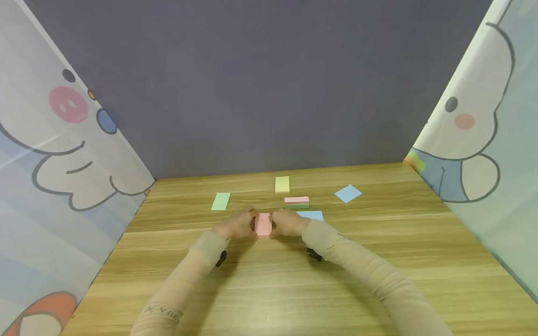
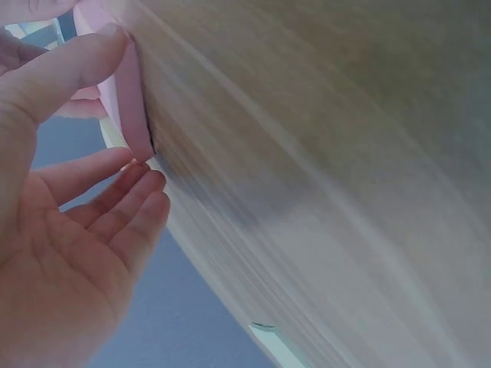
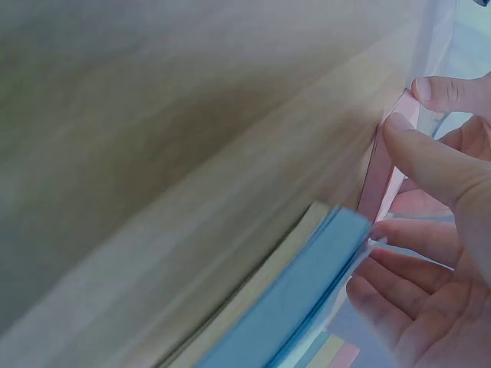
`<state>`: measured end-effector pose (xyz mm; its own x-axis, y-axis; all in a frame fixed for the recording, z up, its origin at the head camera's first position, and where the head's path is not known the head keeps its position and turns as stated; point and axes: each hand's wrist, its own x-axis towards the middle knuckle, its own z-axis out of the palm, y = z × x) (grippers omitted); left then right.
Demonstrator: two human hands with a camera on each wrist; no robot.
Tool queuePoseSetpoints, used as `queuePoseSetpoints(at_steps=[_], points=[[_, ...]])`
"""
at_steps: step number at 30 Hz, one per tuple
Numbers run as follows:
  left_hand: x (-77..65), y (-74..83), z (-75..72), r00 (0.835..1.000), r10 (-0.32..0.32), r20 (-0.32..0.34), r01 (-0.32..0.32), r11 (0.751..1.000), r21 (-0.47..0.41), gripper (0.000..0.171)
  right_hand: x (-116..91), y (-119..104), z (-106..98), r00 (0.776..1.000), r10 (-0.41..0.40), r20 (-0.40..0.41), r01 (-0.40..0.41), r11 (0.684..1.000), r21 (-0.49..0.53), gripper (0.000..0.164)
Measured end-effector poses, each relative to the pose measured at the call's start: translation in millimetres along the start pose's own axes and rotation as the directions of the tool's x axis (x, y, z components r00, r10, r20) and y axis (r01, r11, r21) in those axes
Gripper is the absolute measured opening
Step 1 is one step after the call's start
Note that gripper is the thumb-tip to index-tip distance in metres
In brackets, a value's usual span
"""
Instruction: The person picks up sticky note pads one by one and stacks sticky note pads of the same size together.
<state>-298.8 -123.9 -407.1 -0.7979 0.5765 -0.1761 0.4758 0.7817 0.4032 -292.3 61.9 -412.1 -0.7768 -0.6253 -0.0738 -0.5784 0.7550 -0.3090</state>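
A pink sticky-note pad (image 1: 263, 224) lies on the wooden table between both hands. My left hand (image 1: 239, 224) pinches its left side, thumb on the near edge and index finger at the far corner, as the left wrist view shows. From the right, my right hand (image 1: 290, 222) pinches the same pad (image 3: 378, 165) with thumb and index finger, the other fingers loosely bent. Right beside that hand lies a blue pad (image 1: 312, 215) with a yellowish layer under it, partly covered by the hand in the head view.
Behind the hands sits a striped pink, yellow and green stack (image 1: 296, 202). Farther back lie a yellow pad (image 1: 282, 184), a green pad (image 1: 221, 201) at left and a blue pad (image 1: 348, 193) turned cornerwise at right. A dark grey panel (image 1: 260, 93) rises behind the table.
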Motion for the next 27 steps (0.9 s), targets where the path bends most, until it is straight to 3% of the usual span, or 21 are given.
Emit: queuePoseSetpoints(at_steps=[11, 27], points=[[12.5, -2.3, 2.8, 1.000, -0.003, -0.026, 0.001, 0.995, -0.098, 0.067, 1.3, 8.9, -5.4, 0.999, 0.041, 0.036, -0.043, 0.997, 0.064, 0.023], [19.9, -5.5, 3.7, 1.000, 0.004, -0.028, -0.006, 0.997, -0.079, 0.067, 1.5, 14.7, -7.1, 0.999, 0.015, 0.036, -0.017, 0.998, 0.064, 0.023]])
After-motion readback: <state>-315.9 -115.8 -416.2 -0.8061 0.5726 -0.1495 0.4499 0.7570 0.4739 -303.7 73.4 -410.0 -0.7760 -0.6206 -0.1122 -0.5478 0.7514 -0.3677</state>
